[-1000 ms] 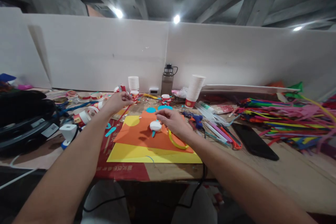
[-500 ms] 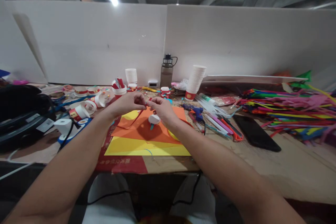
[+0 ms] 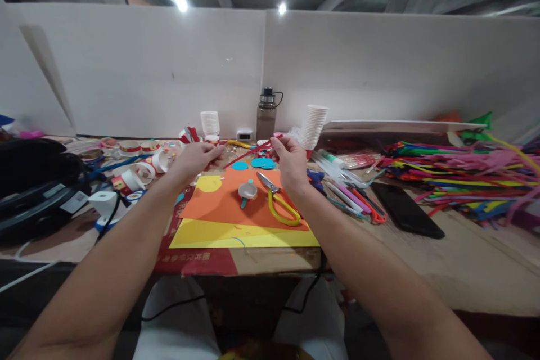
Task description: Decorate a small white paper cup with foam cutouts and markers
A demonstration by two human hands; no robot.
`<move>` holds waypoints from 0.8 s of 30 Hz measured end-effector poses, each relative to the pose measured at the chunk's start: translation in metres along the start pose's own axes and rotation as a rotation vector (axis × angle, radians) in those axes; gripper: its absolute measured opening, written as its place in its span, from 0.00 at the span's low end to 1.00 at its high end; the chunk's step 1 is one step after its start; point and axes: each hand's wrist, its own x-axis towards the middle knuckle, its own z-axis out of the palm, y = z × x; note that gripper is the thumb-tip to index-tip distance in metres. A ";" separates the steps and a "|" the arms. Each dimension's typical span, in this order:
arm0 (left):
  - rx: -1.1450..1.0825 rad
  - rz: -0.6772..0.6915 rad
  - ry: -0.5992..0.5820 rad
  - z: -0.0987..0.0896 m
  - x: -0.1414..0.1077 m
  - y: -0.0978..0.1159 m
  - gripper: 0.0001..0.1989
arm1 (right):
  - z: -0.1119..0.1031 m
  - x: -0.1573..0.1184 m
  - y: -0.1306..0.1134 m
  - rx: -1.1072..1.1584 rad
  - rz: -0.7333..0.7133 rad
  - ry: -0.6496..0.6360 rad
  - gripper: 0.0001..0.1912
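A thin red strip (image 3: 253, 150) stretches between my two hands above the table. My right hand (image 3: 290, 163) pinches its upper end. My left hand (image 3: 200, 158) has its fingers pressed together near the lower end; what they hold is too small to make out. Below lie orange paper (image 3: 211, 209) and yellow paper (image 3: 198, 238). On the orange sheet stands a small white cup piece (image 3: 247, 190) with blue tabs, beside yellow-handled scissors (image 3: 278, 202). Blue paper discs (image 3: 263, 163) lie behind the orange paper.
Stacked paper cups (image 3: 314, 124) and a bottle (image 3: 266, 115) stand at the back. To the right lie a black phone (image 3: 407, 211), a blue glue gun (image 3: 315, 176) and colourful pipe cleaners (image 3: 455, 166). Cut cup rings (image 3: 129, 179) and a white plug (image 3: 105, 202) are at left.
My hands have moved apart, the right one to the right and up, the left one slightly left. The red strip now spans between them, and the scissors and blue discs show more.
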 end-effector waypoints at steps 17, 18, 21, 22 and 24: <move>-0.774 -0.144 -0.277 0.039 -0.006 0.002 0.17 | 0.013 -0.057 -0.004 -0.391 -0.241 -0.667 0.05; -0.769 -0.139 -0.261 0.039 -0.007 0.003 0.17 | 0.013 -0.058 -0.004 -0.369 -0.186 -0.702 0.06; -0.725 -0.094 -0.245 0.041 -0.010 0.005 0.17 | 0.013 -0.058 -0.003 -0.258 -0.048 -0.748 0.09; -0.701 -0.068 -0.248 0.042 -0.011 0.005 0.18 | 0.012 -0.057 -0.003 -0.227 -0.027 -0.718 0.10; -0.645 -0.014 -0.258 0.045 -0.013 0.004 0.18 | 0.011 -0.052 -0.002 -0.203 -0.034 -0.589 0.10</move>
